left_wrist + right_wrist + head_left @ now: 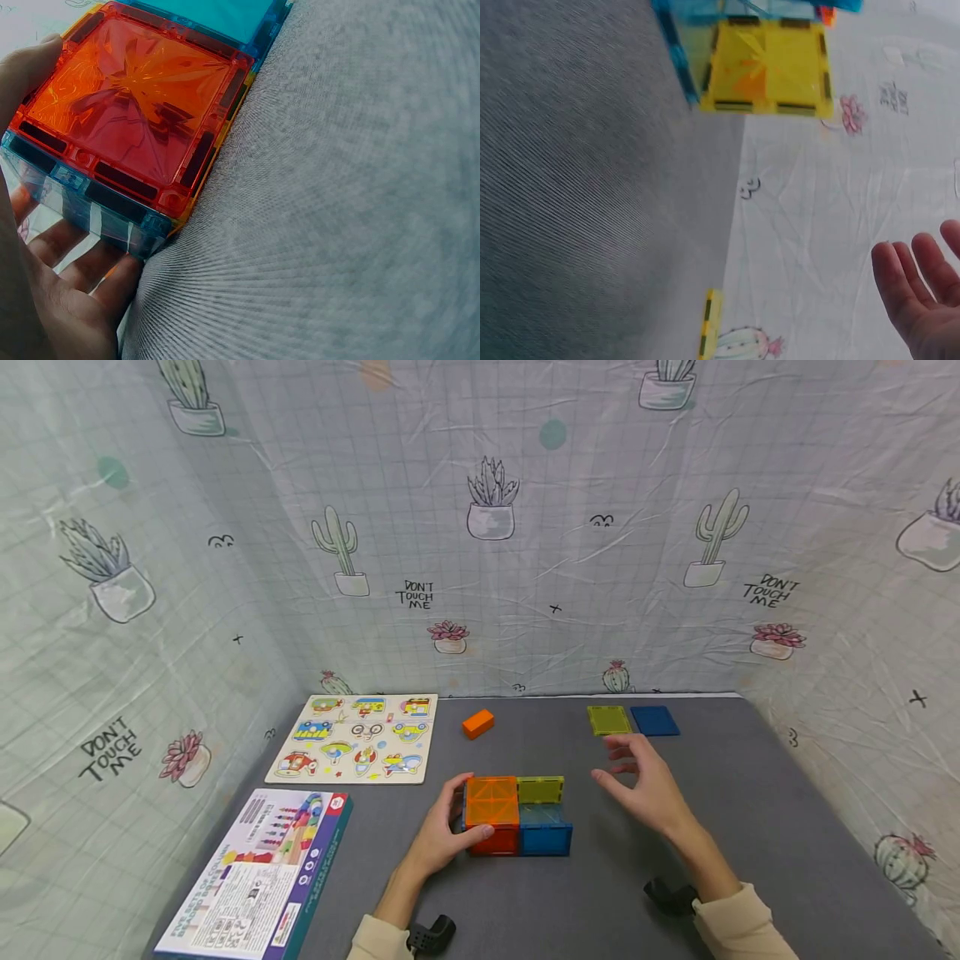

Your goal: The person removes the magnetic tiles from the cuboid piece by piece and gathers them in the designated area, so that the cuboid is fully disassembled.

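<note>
The left hand (pixel 438 839) grips the translucent tile structure (pixel 517 818) from its left side, thumb lying over the front top edge and fingers spread along the side wall. The structure stands in the middle of the desk (pixel 540 910). Its left half has an orange top (pixel 492 800) over a red front (pixel 493 842); its right half shows a blue front (pixel 545 839) and, at the back, a yellow panel (pixel 540 789). The right hand (pixel 648 785) hangs in the air to the right, holding nothing, fingers slightly bent and thumb apart from them. The two hands are well apart. Beyond the right hand, a flat yellow tile (pixel 609 721) and a blue tile (pixel 655 721) lie side by side near the patterned cloth (pixel 555 560). An orange block (pixel 478 724) lies behind the structure, with a picture board (pixel 356 739) to its left and a printed box (pixel 258 868) nearer the person
</note>
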Demonstrator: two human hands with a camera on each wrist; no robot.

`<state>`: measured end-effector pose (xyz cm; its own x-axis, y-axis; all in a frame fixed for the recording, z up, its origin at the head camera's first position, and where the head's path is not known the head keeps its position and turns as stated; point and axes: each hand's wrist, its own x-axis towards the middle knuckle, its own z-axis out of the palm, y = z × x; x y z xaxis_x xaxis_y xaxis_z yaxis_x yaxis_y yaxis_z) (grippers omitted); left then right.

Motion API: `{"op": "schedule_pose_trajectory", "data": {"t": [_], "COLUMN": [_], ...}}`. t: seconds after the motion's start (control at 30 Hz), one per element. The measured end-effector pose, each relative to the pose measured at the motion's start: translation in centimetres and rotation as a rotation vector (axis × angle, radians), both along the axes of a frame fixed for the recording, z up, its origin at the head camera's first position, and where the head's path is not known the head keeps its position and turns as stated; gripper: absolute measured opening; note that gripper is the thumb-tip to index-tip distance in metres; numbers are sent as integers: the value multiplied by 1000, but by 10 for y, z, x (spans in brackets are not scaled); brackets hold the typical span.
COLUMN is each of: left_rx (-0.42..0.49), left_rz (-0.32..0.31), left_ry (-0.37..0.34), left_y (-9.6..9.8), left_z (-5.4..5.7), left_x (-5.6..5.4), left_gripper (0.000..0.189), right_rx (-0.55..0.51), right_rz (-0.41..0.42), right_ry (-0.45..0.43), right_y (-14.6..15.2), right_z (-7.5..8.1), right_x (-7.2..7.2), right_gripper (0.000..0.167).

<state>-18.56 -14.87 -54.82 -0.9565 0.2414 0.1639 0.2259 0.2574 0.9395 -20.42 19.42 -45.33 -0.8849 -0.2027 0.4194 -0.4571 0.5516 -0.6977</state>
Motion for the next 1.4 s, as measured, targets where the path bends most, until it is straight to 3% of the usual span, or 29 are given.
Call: {"op": "schedule_pose_trajectory", "data": {"t": [0.2,0.7,1.13,1.4], "left_rx": [2,17,21,13], "left_rz": [-2,-13,-17,-14], "left_ry": [9,5,11,19], "left_y": [0,0,0,-1], "left_z": [0,1,1,-2], "left_x": [0,0,1,-1], "left_gripper": [83,82,82,81], "right_rx": [37,84,178,223], "right_rz": [95,316,338,387], "right_ry": [25,-178,-256,-291], "right_y": [-10,-37,-43,-41], "right_z": [-9,-26,-35,-38], "right_x": [10,29,29,24], "right_gripper": [48,50,41,19]}}
